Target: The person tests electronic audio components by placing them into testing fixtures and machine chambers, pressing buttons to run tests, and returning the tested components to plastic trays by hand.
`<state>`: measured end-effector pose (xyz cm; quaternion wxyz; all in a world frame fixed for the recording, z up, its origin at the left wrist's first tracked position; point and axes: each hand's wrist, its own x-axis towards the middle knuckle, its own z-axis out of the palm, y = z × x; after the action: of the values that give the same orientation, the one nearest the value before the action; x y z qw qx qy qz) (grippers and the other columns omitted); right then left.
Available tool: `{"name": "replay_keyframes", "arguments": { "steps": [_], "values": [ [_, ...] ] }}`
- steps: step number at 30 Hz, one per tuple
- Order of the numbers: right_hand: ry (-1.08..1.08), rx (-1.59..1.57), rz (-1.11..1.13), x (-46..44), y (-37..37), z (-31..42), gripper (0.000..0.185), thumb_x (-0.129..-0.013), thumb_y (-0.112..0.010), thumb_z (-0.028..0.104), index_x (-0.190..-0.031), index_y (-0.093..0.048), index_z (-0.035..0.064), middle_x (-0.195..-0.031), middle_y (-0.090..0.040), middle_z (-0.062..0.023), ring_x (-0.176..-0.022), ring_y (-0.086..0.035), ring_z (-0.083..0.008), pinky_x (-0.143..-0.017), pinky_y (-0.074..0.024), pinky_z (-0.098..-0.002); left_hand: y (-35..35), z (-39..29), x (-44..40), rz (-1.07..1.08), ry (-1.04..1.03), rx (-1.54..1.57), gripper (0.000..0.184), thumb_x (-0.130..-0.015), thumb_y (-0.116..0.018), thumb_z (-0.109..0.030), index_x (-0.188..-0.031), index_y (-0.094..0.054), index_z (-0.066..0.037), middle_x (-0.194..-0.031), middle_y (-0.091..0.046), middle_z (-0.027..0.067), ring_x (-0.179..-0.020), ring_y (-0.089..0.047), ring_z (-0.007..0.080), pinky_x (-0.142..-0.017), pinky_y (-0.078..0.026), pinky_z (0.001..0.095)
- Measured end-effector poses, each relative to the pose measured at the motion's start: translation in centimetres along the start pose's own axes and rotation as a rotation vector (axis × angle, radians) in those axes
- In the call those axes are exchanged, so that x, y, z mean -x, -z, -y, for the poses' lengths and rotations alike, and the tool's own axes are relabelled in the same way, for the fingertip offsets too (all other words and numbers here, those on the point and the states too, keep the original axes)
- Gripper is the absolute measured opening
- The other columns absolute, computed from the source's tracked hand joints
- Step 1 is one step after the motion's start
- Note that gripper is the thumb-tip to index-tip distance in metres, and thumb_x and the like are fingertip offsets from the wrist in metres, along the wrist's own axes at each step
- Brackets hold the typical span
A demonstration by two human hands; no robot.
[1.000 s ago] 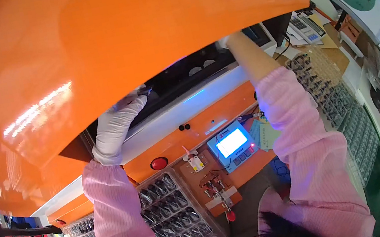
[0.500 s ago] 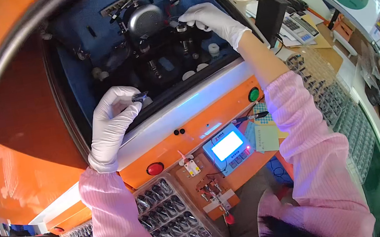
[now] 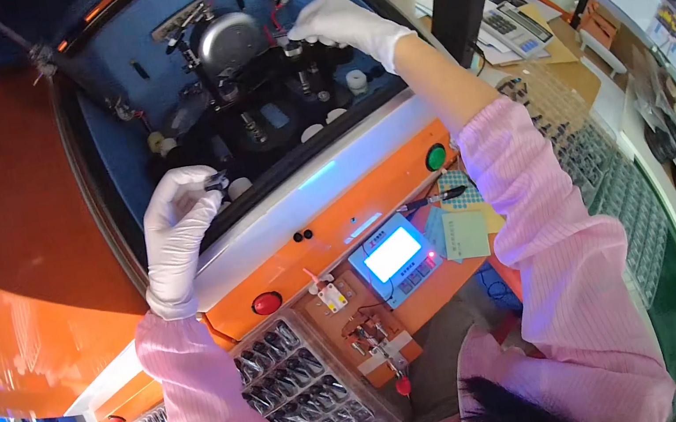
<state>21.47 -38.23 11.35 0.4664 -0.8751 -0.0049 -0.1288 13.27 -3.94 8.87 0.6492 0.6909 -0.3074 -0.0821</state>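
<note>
Inside the open orange machine [image 3: 387,182], near its front edge, the gloved left hand [image 3: 180,228] pinched a small dark part [image 3: 216,181], apparently keeping it clear while the right hand's [image 3: 343,27] fingers bunched at a metal post [image 3: 293,50], grip unclear.

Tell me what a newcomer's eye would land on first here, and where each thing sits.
Probably the open orange machine with its dark, blue-walled chamber, where a round silver metal disc stands toward the back. Next, the white-gloved left hand at the chamber's near left, pinching a small dark part, and the white-gloved right hand reaching in from the right. Below the chamber, a glowing white screen stands out.
</note>
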Motion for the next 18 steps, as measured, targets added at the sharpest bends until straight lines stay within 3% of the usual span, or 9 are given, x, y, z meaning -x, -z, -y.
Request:
{"name": "replay_keyframes", "arguments": {
  "steps": [2, 5, 10, 13, 18],
  "values": [
    [0.027, 0.100, -0.018, -0.1, -0.5, 1.0, 0.027, -0.073, -0.071, 0.026, -0.073, -0.067, -0.0012, -0.065, -0.063, -0.0090, -0.056, -0.056, -0.0206, -0.055, -0.0441, -0.0326, -0.1, -0.1, 0.2, -0.011, 0.003, -0.023, 0.018, -0.088, -0.061, 0.002, -0.104, -0.060, -0.005, -0.097, -0.062, 0.0001, -0.091, -0.057, 0.0074, -0.086, -0.045, 0.0225],
    [0.265, 0.760, -0.123, -0.6, -1.5, 2.7, 0.031, -0.071, -0.069, 0.025, -0.079, -0.068, -0.0048, -0.078, -0.068, -0.0193, -0.073, -0.067, -0.0303, -0.068, -0.0511, -0.0373, -0.1, -0.1, 0.2, -0.078, 0.025, -0.002, 0.014, -0.090, -0.059, -0.007, -0.104, -0.058, -0.004, -0.099, -0.058, 0.0023, -0.091, -0.053, 0.0112, -0.088, -0.041, 0.0247],
    [-0.013, 0.567, 0.161, -1.0, 0.3, 4.5, 0.033, -0.068, -0.068, 0.023, -0.085, -0.070, -0.0047, -0.084, -0.068, -0.0233, -0.085, -0.068, -0.0355, -0.077, -0.0530, -0.0388, 0.6, 0.7, 0.1, -0.075, -0.031, -0.006, 0.015, -0.090, -0.059, -0.004, -0.105, -0.060, -0.005, -0.098, -0.062, 0.0017, -0.091, -0.057, 0.0096, -0.086, -0.044, 0.0233],
    [-0.008, 0.475, -0.096, -0.3, -0.9, 3.5, 0.034, -0.065, -0.068, 0.021, -0.087, -0.070, -0.0052, -0.089, -0.067, -0.0257, -0.091, -0.067, -0.0380, -0.081, -0.0530, -0.0397, 0.6, 0.6, 0.0, -0.110, -0.034, -0.018, 0.016, -0.091, -0.059, -0.005, -0.106, -0.060, -0.005, -0.099, -0.063, 0.0027, -0.090, -0.057, 0.0099, -0.087, -0.043, 0.0232],
    [-0.045, 0.408, -0.199, 0.7, -1.9, 3.0, 0.035, -0.064, -0.067, 0.020, -0.087, -0.069, -0.0056, -0.092, -0.066, -0.0268, -0.093, -0.066, -0.0394, -0.082, -0.0527, -0.0396, 0.6, 1.0, 0.1, -0.165, -0.024, -0.007, 0.016, -0.091, -0.059, -0.006, -0.107, -0.060, -0.004, -0.099, -0.064, 0.0034, -0.090, -0.057, 0.0099, -0.087, -0.043, 0.0234]
  ]
}}
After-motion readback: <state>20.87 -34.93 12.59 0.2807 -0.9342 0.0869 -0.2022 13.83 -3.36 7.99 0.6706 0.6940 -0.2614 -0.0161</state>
